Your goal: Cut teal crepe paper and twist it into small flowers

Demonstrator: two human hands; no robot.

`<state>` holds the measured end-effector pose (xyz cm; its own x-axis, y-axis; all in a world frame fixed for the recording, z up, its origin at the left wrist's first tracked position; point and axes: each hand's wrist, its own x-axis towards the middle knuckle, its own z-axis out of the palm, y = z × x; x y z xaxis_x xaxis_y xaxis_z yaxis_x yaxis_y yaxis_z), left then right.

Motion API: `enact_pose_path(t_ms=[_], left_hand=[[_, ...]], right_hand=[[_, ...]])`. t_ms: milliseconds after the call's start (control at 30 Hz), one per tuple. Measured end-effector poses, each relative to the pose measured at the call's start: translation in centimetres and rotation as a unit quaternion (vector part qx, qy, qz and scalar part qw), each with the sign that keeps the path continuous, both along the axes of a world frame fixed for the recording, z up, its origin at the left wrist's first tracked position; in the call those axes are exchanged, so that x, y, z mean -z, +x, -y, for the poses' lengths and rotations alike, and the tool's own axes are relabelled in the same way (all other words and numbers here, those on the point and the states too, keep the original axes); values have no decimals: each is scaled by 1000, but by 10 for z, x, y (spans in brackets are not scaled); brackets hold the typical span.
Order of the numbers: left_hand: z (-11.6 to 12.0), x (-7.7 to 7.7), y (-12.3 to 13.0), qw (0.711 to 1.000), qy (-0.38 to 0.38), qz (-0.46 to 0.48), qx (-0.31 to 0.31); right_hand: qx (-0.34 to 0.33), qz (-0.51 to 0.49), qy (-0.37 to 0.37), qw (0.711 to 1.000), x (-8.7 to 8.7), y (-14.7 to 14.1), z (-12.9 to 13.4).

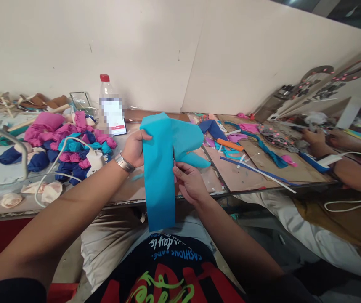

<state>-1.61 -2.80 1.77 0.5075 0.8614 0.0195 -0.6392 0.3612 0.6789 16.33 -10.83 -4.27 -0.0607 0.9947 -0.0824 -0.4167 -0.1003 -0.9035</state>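
Observation:
A turquoise sheet (159,168), cloth or paper, hangs in front of me over the table's front edge, its lower end above my lap. My left hand (135,147) is closed on its left edge, with the thumb over the front. At the sheet's right edge, my right hand (189,180) is closed around scissors (174,159), mostly hidden by the fingers and the sheet. Their dark, narrow blades lie along a cut edge. To the right of the blades, a loose turquoise flap (187,136) spreads away above the table.
Bundled pink, navy and turquoise cloth (70,143) lies left, near a white plug with a cable (95,159). A bottle (104,86) and a phone (114,115) stand behind. An orange-handled tool (229,144) and scraps lie right. Another person's hands (314,139) work farther right.

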Motion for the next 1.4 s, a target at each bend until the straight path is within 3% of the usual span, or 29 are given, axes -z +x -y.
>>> enact_pose_path(t_ms=[367,733,1067,1400], left_hand=[[-1,-3,-3,999,22,27,-38],[-5,1,-3,999,15,-32,-21],[-2,-4,-8,996,59,16,-61],[-8,3,-9,998,31,9,-50]], right_hand=[[11,-42,-20,999,2,0,7],[14,64,-2,998,2,6,24],[42,183,18,982,-2,30,31],[-36,107,-12,994,-6,21,26]])
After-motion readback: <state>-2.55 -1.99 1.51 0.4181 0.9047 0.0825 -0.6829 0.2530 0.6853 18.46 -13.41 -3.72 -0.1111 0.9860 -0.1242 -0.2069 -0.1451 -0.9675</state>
